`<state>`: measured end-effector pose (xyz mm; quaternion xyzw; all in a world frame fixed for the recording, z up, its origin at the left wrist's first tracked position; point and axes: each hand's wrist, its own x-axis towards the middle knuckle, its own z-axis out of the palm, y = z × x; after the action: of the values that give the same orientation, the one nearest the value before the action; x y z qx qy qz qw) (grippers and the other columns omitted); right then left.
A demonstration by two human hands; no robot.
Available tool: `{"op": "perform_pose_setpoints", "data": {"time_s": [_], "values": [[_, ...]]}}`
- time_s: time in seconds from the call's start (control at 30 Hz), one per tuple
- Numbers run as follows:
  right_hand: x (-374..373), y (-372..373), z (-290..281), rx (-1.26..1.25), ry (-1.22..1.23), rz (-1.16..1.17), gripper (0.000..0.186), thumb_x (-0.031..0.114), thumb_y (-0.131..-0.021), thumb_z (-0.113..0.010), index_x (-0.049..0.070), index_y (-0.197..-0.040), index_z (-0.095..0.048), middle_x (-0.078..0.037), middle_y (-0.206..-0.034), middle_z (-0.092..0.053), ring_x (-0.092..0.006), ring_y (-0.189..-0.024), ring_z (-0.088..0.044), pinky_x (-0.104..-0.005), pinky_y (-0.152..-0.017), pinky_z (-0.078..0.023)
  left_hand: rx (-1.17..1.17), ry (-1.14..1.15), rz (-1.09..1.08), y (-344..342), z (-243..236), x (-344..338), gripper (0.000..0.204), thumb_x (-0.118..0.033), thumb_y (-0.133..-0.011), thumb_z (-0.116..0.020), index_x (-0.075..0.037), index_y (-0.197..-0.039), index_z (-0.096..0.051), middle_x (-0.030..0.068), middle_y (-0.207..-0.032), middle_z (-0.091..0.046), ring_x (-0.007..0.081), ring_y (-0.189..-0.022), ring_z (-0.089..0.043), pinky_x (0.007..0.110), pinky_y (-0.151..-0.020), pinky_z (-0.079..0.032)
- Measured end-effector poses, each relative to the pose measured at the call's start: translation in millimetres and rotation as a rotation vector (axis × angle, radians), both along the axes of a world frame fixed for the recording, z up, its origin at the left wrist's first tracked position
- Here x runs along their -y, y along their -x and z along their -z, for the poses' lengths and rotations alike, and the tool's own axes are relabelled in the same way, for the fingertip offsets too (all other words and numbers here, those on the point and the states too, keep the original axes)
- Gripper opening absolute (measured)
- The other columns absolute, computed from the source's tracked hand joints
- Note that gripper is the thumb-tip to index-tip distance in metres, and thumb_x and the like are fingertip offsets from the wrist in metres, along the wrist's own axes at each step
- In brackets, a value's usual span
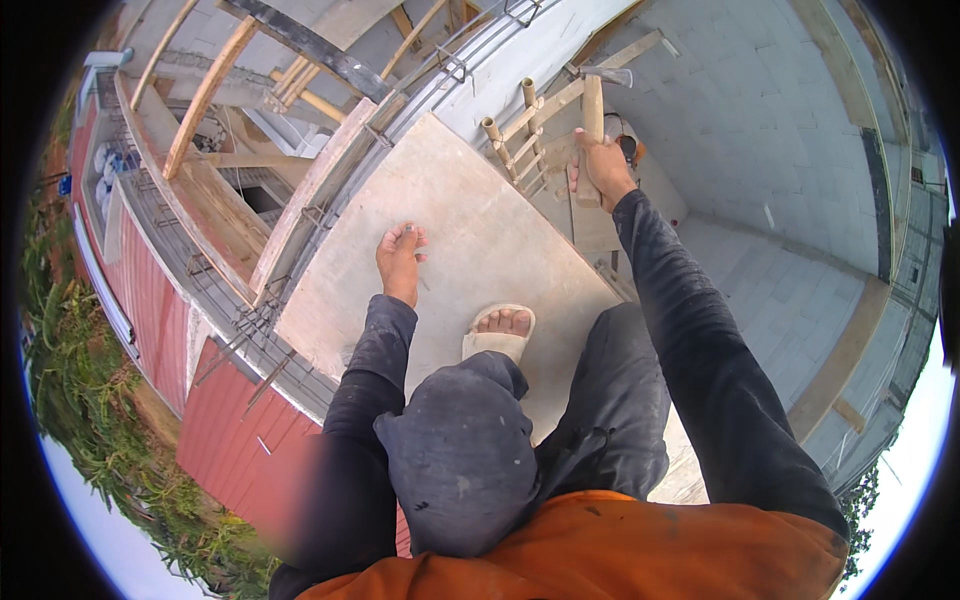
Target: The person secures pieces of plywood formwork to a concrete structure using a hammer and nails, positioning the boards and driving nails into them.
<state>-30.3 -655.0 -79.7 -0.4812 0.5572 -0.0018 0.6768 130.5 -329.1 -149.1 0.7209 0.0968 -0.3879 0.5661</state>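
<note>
My right hand (602, 168) is wrapped round the wooden handle of a hammer (592, 105), whose metal head points up and away from me. Below and past that hand, part of my other sandalled foot shows. Over a pale board (440, 215) I hold my left hand (400, 262) with thumb and fingers pinched together. Whatever may be between those fingertips is too small to make out. One of my feet, in a light sandal (497, 335), rests on the board near my bent knee.
A bamboo ladder (525, 140) leans at the board's far right edge, above a deep drop between grey block walls (760, 130). Rebar and timber formwork (310, 200) run along the left. Lower down lies a red metal roof (240, 430). An orange and black object (630, 148) sits beyond my right hand.
</note>
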Motion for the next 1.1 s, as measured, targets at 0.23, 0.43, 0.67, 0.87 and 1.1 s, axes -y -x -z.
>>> {"op": "perform_pose_setpoints", "data": {"time_s": [0.23, 0.43, 0.67, 0.87, 1.1], "values": [[-9.8, 16.5, -20.9, -0.128, -0.581, -0.446, 0.032, 0.038, -0.103, -0.067, 0.009, -0.114, -0.058, 0.002, -0.07, -0.054, -0.0083, -0.049, -0.054, -0.0268, -0.039, -0.046, 0.179, 0.03, 0.006, -32.2, 21.4, 51.6, 0.026, -0.028, -0.102, -0.069, -0.006, -0.117, -0.068, 0.0015, -0.105, -0.074, 0.0096, -0.091, -0.065, 0.028, -0.076, -0.05], [-25.3, 22.8, -22.8, -0.043, -0.449, -0.436, 0.034, 0.033, -0.1, -0.07, 0.006, -0.115, -0.057, 0.0, -0.072, -0.056, -0.0101, -0.049, -0.055, -0.029, -0.04, -0.048, 0.438, 0.051, 0.089, -74.5, 49.2, 115.0, 0.019, -0.016, -0.101, -0.069, 0.001, -0.11, -0.072, 0.0055, -0.104, -0.075, 0.0128, -0.091, -0.068, 0.028, -0.082, -0.053], [-63.8, 37.0, -59.3, -0.013, -0.281, -0.337, 0.046, 0.023, -0.097, -0.07, 0.001, -0.133, -0.053, -0.004, -0.078, -0.059, -0.0119, -0.052, -0.058, -0.0308, -0.043, -0.05, 0.445, 0.072, 0.095, -87.0, 70.1, 136.2, 0.017, -0.013, -0.1, -0.069, 0.001, -0.108, -0.071, 0.0051, -0.102, -0.074, 0.0131, -0.087, -0.068, 0.029, -0.083, -0.054], [-100.7, 34.0, -62.8, -0.096, 0.014, -0.252, 0.054, 0.026, -0.097, -0.071, 0.002, -0.141, -0.051, -0.007, -0.081, -0.061, -0.0117, -0.051, -0.055, -0.0301, -0.047, -0.049, 0.69, -0.009, 0.12, -67.4, 70.2, 144.8, 0.012, -0.014, -0.1, -0.069, -0.006, -0.108, -0.072, 0.0067, -0.103, -0.075, 0.0179, -0.092, -0.071, 0.033, -0.084, -0.055], [-101.8, 14.3, -46.5, -0.19, 0.258, -0.526, 0.066, 0.036, -0.097, -0.069, 0.005, -0.151, -0.047, -0.022, -0.102, -0.073, -0.0371, -0.096, -0.072, -0.0454, -0.087, -0.055, 0.866, -0.048, 0.206, -76.7, 67.4, 147.7, 0.014, -0.02, -0.1, -0.068, -0.01, -0.109, -0.073, 0.0095, -0.108, -0.074, 0.0282, -0.099, -0.071, 0.038, -0.088, -0.055]]}}
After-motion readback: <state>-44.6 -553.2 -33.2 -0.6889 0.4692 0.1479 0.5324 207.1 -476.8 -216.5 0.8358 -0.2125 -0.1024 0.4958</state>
